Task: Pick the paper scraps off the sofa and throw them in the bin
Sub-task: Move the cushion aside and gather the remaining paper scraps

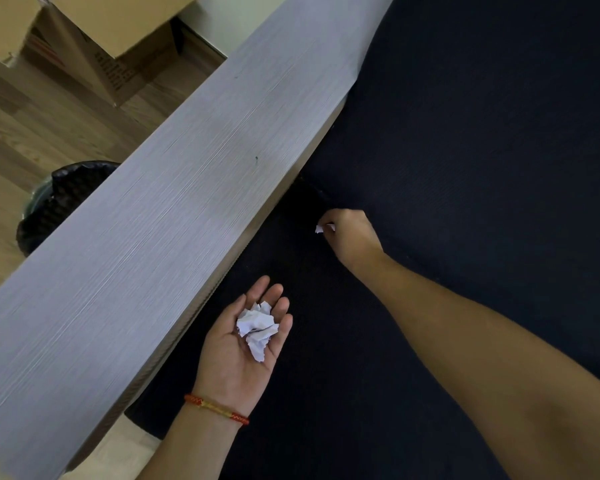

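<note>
Looking down at a dark navy sofa [465,133] with a wide grey wood-grain armrest [174,202] running diagonally across the shot. The left hand [246,344] is held palm up just above the seat, close beside the armrest, fingers relaxed and slightly cupped — a little pile of crumpled white paper scraps [257,329] sits loose in the palm, nothing actually squeezing it. There's a red and gold woven bracelet [217,408] on that wrist.

The right hand [349,235] is reached further out, down at the seam where the seat cushion meets the back cushion, near the armrest. Its fingers are curled and pinching one small white paper scrap [321,228], which pokes out at the fingertips. Can't tell whether that scrap is touching the fabric or lifted off it.

The bin [59,202] is on the other side of the armrest, on the wood-look floor [32,133] — round, lined with a black bag, and half hidden behind the armrest. Further back on the floor there are a couple of open cardboard boxes [94,39] against a pale wall.
</note>
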Action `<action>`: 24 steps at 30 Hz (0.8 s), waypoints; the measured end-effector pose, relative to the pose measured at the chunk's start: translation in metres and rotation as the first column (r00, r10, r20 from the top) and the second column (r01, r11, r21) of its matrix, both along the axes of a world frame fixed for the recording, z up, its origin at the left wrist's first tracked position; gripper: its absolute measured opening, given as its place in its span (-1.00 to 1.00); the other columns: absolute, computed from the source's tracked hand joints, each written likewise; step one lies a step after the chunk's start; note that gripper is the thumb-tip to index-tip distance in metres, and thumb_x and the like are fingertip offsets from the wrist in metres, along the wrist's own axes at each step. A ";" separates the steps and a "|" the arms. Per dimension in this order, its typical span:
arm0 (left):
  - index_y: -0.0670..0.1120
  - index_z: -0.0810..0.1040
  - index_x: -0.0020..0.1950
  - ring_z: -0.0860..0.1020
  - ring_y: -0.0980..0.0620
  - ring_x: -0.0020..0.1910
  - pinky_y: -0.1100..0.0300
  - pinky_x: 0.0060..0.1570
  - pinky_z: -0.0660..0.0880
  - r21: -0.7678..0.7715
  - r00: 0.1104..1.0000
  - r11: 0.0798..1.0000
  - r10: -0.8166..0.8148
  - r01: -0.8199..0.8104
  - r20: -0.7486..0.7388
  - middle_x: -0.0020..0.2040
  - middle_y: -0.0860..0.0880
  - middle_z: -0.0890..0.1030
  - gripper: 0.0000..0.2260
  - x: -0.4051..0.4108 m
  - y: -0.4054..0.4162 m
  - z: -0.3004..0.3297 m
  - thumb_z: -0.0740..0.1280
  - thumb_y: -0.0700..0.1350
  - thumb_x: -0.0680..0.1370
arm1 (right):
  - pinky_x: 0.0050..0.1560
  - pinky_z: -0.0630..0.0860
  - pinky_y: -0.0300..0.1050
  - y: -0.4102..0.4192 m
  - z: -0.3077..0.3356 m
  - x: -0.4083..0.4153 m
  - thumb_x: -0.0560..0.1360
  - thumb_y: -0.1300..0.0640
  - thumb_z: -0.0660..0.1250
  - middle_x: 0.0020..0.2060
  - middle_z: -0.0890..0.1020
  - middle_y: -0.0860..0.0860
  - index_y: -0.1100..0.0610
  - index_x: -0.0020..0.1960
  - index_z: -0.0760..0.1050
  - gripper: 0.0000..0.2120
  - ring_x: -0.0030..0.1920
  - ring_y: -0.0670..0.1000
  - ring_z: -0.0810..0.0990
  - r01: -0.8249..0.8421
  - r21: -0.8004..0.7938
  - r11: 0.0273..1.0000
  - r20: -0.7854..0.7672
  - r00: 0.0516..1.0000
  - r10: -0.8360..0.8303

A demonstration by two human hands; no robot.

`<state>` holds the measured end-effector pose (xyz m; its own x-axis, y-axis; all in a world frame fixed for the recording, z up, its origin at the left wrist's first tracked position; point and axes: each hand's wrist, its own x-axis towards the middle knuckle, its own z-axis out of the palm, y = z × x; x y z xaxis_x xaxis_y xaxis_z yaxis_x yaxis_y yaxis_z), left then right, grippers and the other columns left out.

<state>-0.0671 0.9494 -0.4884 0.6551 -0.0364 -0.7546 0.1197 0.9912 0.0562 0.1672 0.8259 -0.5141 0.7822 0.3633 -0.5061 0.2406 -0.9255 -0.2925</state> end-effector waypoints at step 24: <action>-0.15 0.76 0.13 0.74 -0.11 0.09 0.06 -0.10 0.71 0.069 0.986 0.994 -0.070 0.081 -0.149 0.17 -0.19 0.74 -0.69 0.039 -0.027 0.058 0.24 -0.08 0.67 | 0.02 0.72 -0.12 -0.009 0.059 -0.027 0.55 0.40 0.41 0.05 0.70 0.16 0.18 0.06 0.71 -0.80 0.03 0.02 0.70 0.890 0.339 0.304 -0.638 0.455 -0.621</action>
